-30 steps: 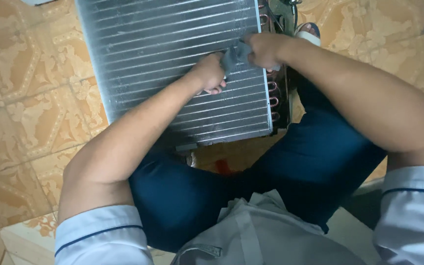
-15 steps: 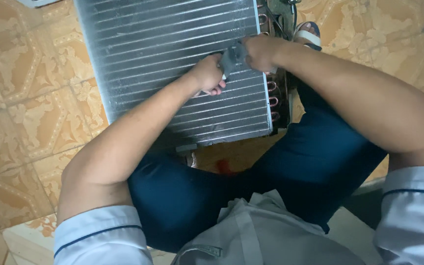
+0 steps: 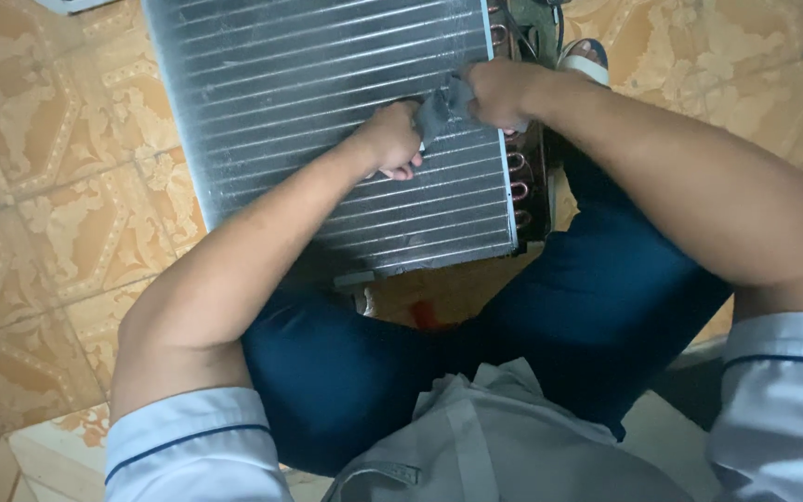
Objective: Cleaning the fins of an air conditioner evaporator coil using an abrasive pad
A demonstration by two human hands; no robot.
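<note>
The floor [image 3: 58, 214] is laid with glossy tan and orange tiles bearing a pale leaf pattern; it fills the left side and the top right corner of the view. One large silver finned metal coil panel [image 3: 327, 121], ribbed with thin horizontal tubes, lies flat on that floor in front of a seated person's dark blue trousers [image 3: 597, 307]. Along its right edge runs a row of copper U-shaped tube bends [image 3: 516, 177]; at least three show, the rest hidden by the forearm.

Two bare hands meet on the panel near its right edge. The left hand [image 3: 392, 139] is curled, knuckles up, fingers folded under and resting on the fins; something pale shows beneath the fingers, too small to tell what. The right hand [image 3: 499, 93] is closed in a fist around one small grey crumpled cloth [image 3: 443, 104], which sits between the two hands and touches the panel's surface. Both arms wear short pale blue sleeves with a dark stripe. One sandalled foot [image 3: 585, 61] shows just beyond the panel's top right corner.
</note>
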